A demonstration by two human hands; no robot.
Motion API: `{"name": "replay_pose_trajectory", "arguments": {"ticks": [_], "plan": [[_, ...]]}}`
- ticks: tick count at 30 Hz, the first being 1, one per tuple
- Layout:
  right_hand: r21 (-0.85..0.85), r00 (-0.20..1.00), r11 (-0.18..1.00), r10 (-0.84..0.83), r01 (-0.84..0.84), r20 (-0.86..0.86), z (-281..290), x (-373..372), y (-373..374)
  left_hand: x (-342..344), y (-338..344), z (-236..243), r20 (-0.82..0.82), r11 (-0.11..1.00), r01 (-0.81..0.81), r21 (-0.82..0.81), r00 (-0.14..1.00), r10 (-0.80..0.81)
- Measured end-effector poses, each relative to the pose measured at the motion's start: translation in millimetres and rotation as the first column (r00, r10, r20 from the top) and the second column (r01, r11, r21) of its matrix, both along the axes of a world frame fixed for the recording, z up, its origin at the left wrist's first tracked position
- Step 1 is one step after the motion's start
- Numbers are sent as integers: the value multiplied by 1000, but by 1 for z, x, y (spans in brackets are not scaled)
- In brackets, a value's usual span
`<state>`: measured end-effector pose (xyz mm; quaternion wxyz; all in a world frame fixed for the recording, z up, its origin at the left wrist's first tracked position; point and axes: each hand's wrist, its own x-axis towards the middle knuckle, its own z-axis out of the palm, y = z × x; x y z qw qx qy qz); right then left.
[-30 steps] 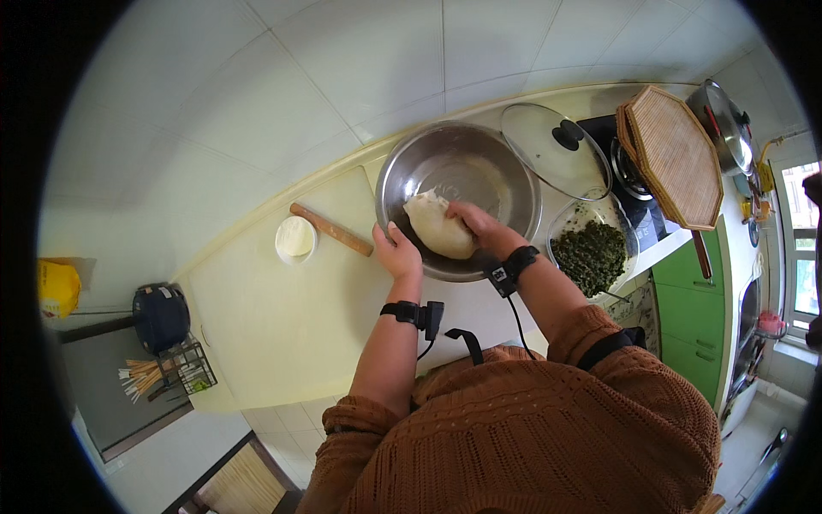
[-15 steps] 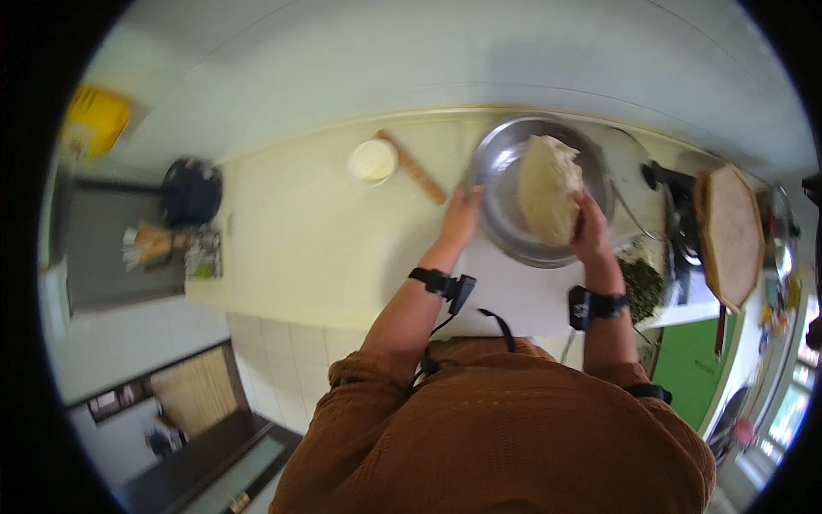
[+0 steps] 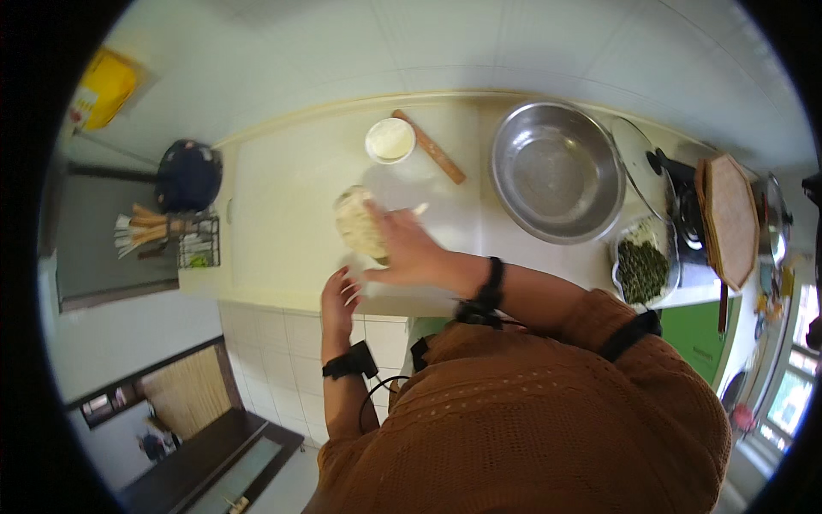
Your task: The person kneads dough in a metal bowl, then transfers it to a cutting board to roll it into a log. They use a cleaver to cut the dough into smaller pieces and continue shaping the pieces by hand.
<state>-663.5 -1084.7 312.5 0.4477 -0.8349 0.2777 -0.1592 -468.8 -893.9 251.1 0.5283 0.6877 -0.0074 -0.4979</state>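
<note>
A pale lump of dough (image 3: 353, 224) is at the counter's middle left, nearest the white bowl. My right hand (image 3: 407, 245) reaches across from the right and grips the dough by its right side; part of the dough is hidden behind the fingers. Whether the dough rests fully on the counter I cannot tell. Just below it, by the counter's front edge, my left hand (image 3: 337, 295) is open with its fingers apart and a little blurred. A wide metal basin (image 3: 561, 176) at the right has nothing in it. Each wrist has a black strap with a small device.
Behind the dough stand a white bowl of pale powder (image 3: 390, 140) and a wooden rolling pin (image 3: 430, 147). At the right are a bowl of chopped greens (image 3: 642, 267), a glass lid (image 3: 634, 150) and a wooden board (image 3: 730, 221). A wire rack (image 3: 199, 244) stands far left.
The dough has left the metal basin and moved left across the counter with my right hand. My left hand has let go of the basin's rim and moved left toward the front edge.
</note>
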Motion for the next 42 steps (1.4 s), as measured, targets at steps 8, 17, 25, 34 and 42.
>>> {"name": "replay_pose_trajectory", "arguments": {"ticks": [8, 17, 25, 34, 42], "plan": [[-163, 993, 980, -106, 113, 47, 16, 62, 34, 99, 27, -16, -17, 993, 114, 27, 993, -114], [-232, 395, 445, -889, 865, -232, -30, -139, -40, 119, -38, 24, 67, 768, 600, -226, 796, -602], [-171, 607, 884, -428, 435, -669, -96, -262, -91, -18, -149, 21, 97, 405, 829, -385, 472, -876], [-105, 536, 927, -298, 360, -790, -129, -248, -125, -244, -344, -36, 840, 760, 639, 120, 343, -421], [-289, 582, 921, -388, 260, -714, -117, -241, -155, -237, -360, -42, 846, 698, 694, 178, 254, -469]]}}
